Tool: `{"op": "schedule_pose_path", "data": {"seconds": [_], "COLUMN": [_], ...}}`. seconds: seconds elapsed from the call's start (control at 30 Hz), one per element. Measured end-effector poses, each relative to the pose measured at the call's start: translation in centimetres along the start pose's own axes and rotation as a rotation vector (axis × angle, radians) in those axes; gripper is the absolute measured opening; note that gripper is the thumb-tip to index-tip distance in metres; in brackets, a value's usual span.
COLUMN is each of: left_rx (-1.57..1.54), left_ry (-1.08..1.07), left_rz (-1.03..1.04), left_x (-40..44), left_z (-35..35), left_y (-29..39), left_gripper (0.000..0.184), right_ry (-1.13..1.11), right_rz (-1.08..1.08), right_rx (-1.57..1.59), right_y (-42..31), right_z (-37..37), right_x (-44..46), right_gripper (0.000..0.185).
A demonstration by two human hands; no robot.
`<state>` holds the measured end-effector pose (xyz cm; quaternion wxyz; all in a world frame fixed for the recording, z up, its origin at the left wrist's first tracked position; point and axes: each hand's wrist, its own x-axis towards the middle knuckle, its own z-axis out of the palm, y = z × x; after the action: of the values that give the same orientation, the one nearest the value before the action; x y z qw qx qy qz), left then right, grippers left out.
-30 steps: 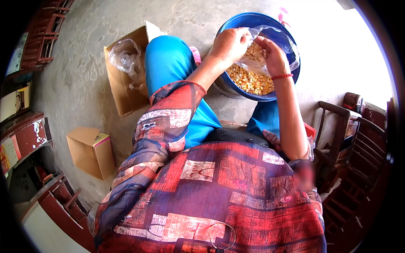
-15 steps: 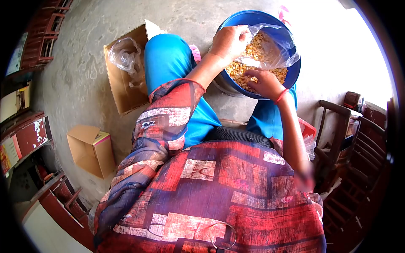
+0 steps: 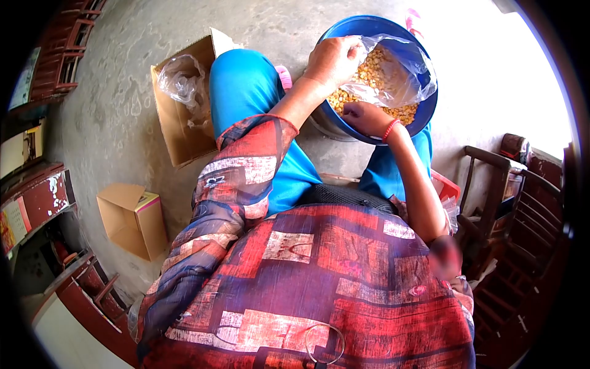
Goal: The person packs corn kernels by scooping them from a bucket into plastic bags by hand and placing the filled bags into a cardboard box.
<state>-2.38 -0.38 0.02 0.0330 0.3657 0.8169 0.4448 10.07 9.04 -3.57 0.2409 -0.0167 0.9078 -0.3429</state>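
A blue bucket stands between my knees, with loose yellow corn kernels in it. My left hand is closed at the bucket's left side, pinching the edge of a clear plastic bag. More kernels show inside the bag, whose mouth gapes toward me. Low in the bucket, near its front rim, my right hand is curled over the loose kernels with the fingers closed. Its palm and whatever lies within it are mostly hidden. A red band circles the right wrist.
To the left, an open cardboard box holds crumpled clear plastic. A smaller cardboard box lies on the concrete floor. Dark wooden chairs stand at the right, beside a red container. Wooden furniture lines the left side.
My right hand has shifted slightly left and toward the bucket's near rim, its fingers curling from spread to closed. My left hand and the bag have hardly moved.
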Motion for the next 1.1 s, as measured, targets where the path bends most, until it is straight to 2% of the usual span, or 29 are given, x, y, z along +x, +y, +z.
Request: {"op": "schedule_pose_path", "data": {"seconds": [0.07,0.1,0.13,0.23,0.33,0.43,0.57,0.63,0.67,0.77,0.8,0.87,0.93,1.0,1.03,1.07,1.1], "left_rx": [0.011,0.012,0.009,0.007,0.012,0.016,0.011,0.008,0.005,-0.004,-0.005,0.016,0.011,0.006,-0.003,-0.013,-0.013], "left_ry": [-0.019,-0.017,-0.014,-0.016,-0.013,-0.014,0.015,-0.007,-0.030,-0.038,-0.039,-0.001,0.003,0.005,0.015,0.027,0.029], "left_rz": [-0.019,-0.021,-0.016,-0.020,-0.025,-0.033,-0.018,-0.025,-0.030,-0.030,-0.029,0.010,0.002,-0.013,-0.004,0.005,0.003], "left_x": [0.1,0.1,0.0,-0.1,-0.1,-0.1,-0.2,-0.1,-0.1,0.0,0.0,0.0,0.0,-0.1,0.0,0.0,0.0], "left_z": [-0.2,-0.2,-0.3,-0.4,-0.3,-0.4,-0.2,-0.3,-0.3,-0.2,-0.1,0.1,0.0,0.0,0.0,0.0,-0.1], "left_y": [0.2,0.2,0.2,0.5,0.5,0.5,0.4,0.4,0.4,0.6,0.5,0.3,0.3,0.1,0.0,0.0,0.1], "left_gripper": [0.018,0.018,0.018,0.019,0.019,0.020,0.020,0.019,0.019,0.019,0.019,0.019,0.019,0.019,0.019,0.019,0.019], "right_ry": [-0.091,0.050,0.047,-0.023,-0.060,-0.088,-0.102,-0.149,-0.096,0.211,0.249,0.496,0.552,0.716,0.808,0.805,0.838], "right_rz": [0.126,-0.080,-0.081,0.254,0.286,0.203,0.199,0.026,0.008,0.008,-0.028,0.002,0.006,-0.121,-0.095,-0.095,-0.067], "right_rx": [0.255,0.201,0.201,0.869,1.013,1.052,1.106,1.408,1.439,1.404,1.446,1.471,1.414,1.000,0.688,0.688,0.517], "right_y": [-0.2,0.2,0.6,-0.5,-1.7,-0.5,-0.5,-1.0,-1.4,-1.9,-1.3,-0.5,-0.4,-0.5,0.6,2.0,1.9], "right_z": [-0.7,-0.5,-0.3,-1.7,-2.8,-2.3,-2.6,-3.7,-4.3,-5.8,-6.3,-6.5,-6.9,-6.8,-6.4,-6.0,-5.8], "right_x": [-0.5,-0.3,-0.3,-1.4,-1.9,-1.6,-2.2,-2.9,-3.3,-3.4,-2.9,-1.5,-1.1,-0.7,0.2,0.1,-0.4], "right_gripper": [0.030,0.028,0.028,0.023,0.022,0.024,0.026,0.025,0.024,0.022,0.021,0.020,0.021,0.021,0.017,0.017,0.016]}}
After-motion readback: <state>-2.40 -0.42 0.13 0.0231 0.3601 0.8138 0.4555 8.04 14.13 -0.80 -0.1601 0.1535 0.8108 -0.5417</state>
